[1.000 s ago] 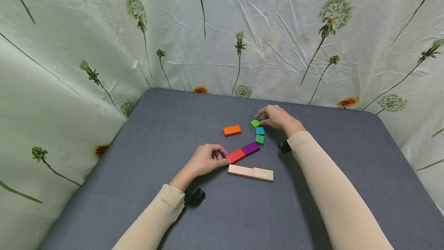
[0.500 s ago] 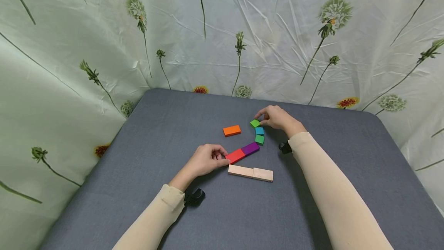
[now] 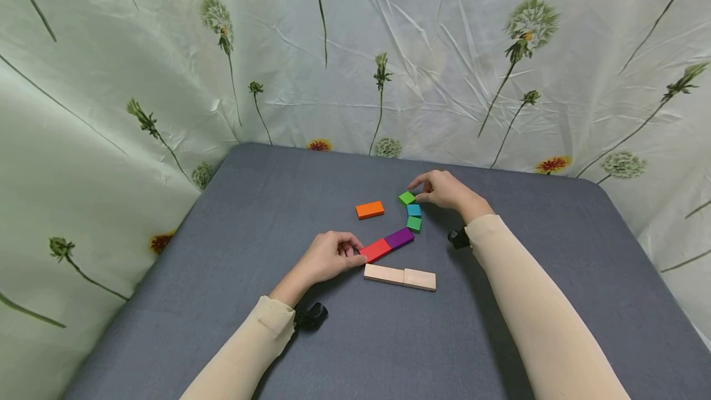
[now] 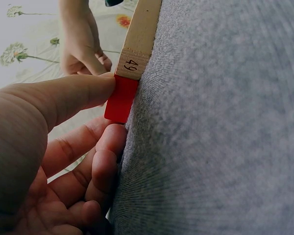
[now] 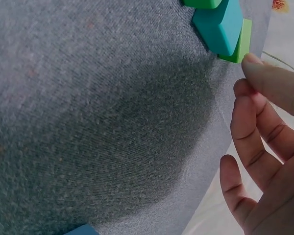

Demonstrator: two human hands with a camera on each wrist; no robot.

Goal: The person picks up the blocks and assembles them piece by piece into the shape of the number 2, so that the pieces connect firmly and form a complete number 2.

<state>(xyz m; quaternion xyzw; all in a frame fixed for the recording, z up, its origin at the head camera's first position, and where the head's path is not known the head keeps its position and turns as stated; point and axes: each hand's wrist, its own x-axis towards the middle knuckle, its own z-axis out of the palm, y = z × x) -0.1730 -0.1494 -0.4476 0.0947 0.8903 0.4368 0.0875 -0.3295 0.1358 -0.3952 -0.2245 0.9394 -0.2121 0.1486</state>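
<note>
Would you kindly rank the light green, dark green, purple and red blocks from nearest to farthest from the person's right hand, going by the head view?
From the right hand:
1. Light green block, at its fingertips.
2. Dark green block, past the blue block.
3. Purple block, nearer the person.
4. Red block, at the left hand.

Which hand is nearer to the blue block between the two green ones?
Right hand: just beyond the blue block, at the light green block. The left hand is farther, on the near left side, holding the red block.
</note>
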